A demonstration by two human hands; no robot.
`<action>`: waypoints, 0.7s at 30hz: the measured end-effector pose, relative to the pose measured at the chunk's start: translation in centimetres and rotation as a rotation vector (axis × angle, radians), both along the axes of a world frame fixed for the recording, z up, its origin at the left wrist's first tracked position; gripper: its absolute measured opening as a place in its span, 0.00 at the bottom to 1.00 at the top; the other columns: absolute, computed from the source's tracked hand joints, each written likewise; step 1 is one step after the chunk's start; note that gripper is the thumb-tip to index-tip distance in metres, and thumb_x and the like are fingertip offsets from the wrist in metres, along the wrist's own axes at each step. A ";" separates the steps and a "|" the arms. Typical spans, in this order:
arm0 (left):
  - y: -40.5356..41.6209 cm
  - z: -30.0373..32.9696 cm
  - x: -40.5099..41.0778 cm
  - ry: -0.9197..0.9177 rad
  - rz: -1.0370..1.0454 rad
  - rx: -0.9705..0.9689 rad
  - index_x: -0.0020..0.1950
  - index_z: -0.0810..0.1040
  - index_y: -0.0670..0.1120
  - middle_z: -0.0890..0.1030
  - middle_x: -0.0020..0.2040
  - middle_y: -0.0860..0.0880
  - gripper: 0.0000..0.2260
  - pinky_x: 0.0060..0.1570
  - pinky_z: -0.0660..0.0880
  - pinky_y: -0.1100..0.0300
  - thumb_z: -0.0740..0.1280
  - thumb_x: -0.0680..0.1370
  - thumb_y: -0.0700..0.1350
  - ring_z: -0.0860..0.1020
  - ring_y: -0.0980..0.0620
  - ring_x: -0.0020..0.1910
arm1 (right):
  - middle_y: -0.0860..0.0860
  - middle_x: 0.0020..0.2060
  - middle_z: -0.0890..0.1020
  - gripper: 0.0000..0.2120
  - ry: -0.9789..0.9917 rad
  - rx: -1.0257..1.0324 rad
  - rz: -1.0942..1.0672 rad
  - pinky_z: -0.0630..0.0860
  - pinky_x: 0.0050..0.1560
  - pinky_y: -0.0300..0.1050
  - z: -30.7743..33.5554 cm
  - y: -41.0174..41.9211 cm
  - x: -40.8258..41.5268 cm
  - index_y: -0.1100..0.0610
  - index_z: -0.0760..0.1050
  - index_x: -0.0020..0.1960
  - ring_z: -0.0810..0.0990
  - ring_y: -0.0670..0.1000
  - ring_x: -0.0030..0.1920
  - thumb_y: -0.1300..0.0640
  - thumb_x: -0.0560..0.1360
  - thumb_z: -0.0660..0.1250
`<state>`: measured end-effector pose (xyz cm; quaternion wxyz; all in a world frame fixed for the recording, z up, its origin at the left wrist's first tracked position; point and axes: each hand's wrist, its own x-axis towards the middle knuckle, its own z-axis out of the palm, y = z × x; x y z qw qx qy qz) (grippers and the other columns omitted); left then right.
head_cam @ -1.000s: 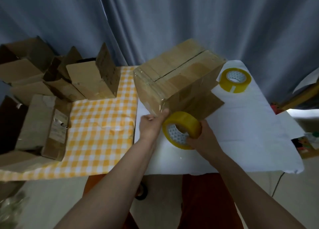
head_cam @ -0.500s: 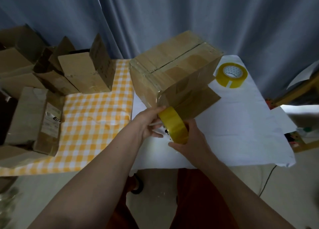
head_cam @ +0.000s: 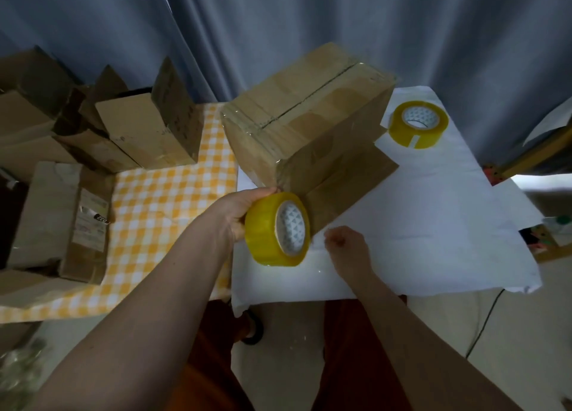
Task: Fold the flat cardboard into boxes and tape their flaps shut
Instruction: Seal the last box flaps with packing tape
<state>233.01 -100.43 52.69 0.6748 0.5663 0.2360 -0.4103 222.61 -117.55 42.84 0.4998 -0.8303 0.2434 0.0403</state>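
Your table point(head_cam: 418, 255) carries a white sheet over its right half and a yellow checked cloth point(head_cam: 161, 212) over its left; a grey curtain point(head_cam: 309, 23) hangs behind the far edge. The folded box point(head_cam: 306, 122) stands at the middle of the table toward the far edge, tilted up on its near lower corner, the top seam between its flaps showing as a dark line; one flap point(head_cam: 349, 187) lies flat on the white sheet on its right side. More boxes point(head_cam: 145, 125) crowd the far left corner and the left edge. A spare tape roll point(head_cam: 418, 127) lies flat near the far right corner, well apart from your hands. Your left hand point(head_cam: 238, 212) has its grip curled round the yellow tape roll point(head_cam: 278, 229), holding it upright just below the box's near corner, close to the near edge; your right hand point(head_cam: 346, 249) sits just beside the roll with fingers curled in a pinch; whether it holds a tape end, you cannot tell from here.
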 end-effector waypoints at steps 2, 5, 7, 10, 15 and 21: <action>0.6 0.2 0.2 -0.005 -0.012 0.007 0.59 0.78 0.42 0.81 0.48 0.41 0.14 0.52 0.77 0.47 0.70 0.76 0.46 0.80 0.44 0.45 | 0.57 0.46 0.80 0.12 0.124 -0.175 0.117 0.74 0.50 0.47 -1.4 1.3 1.1 0.61 0.79 0.48 0.78 0.57 0.50 0.54 0.77 0.62; 0.8 0.3 0.1 -0.018 -0.008 0.037 0.60 0.78 0.41 0.82 0.48 0.41 0.16 0.47 0.80 0.49 0.71 0.75 0.46 0.81 0.44 0.44 | 0.55 0.47 0.78 0.16 0.134 -0.424 0.053 0.70 0.44 0.44 -2.2 3.1 2.5 0.59 0.79 0.49 0.74 0.54 0.51 0.47 0.75 0.64; 0.7 0.3 -0.2 -0.024 0.006 0.045 0.61 0.78 0.40 0.82 0.49 0.40 0.18 0.44 0.80 0.50 0.71 0.74 0.45 0.81 0.44 0.43 | 0.56 0.48 0.78 0.14 0.115 -0.497 0.027 0.71 0.42 0.45 -2.3 3.8 3.2 0.60 0.78 0.51 0.74 0.55 0.52 0.50 0.74 0.65; 0.4 0.2 -0.5 -0.016 0.017 0.038 0.62 0.77 0.40 0.82 0.49 0.40 0.19 0.46 0.80 0.49 0.71 0.74 0.46 0.81 0.43 0.44 | 0.55 0.47 0.80 0.11 0.144 -0.463 0.103 0.74 0.43 0.46 -2.2 3.4 3.6 0.60 0.79 0.49 0.78 0.55 0.50 0.54 0.75 0.63; -1.0 -0.2 -1.0 -0.019 0.025 0.033 0.66 0.75 0.39 0.78 0.62 0.38 0.21 0.52 0.77 0.46 0.71 0.75 0.46 0.78 0.40 0.55 | 0.52 0.42 0.81 0.08 0.105 -0.406 0.180 0.69 0.39 0.41 -2.2 1.9 2.0 0.59 0.78 0.42 0.79 0.52 0.45 0.56 0.75 0.64; -0.4 -0.3 -1.1 -0.021 0.028 0.025 0.65 0.75 0.39 0.80 0.60 0.38 0.23 0.54 0.77 0.46 0.72 0.73 0.46 0.79 0.40 0.56 | 0.55 0.47 0.80 0.08 0.088 -0.485 0.094 0.73 0.41 0.45 -2.0 3.9 2.1 0.59 0.78 0.48 0.79 0.55 0.49 0.58 0.75 0.62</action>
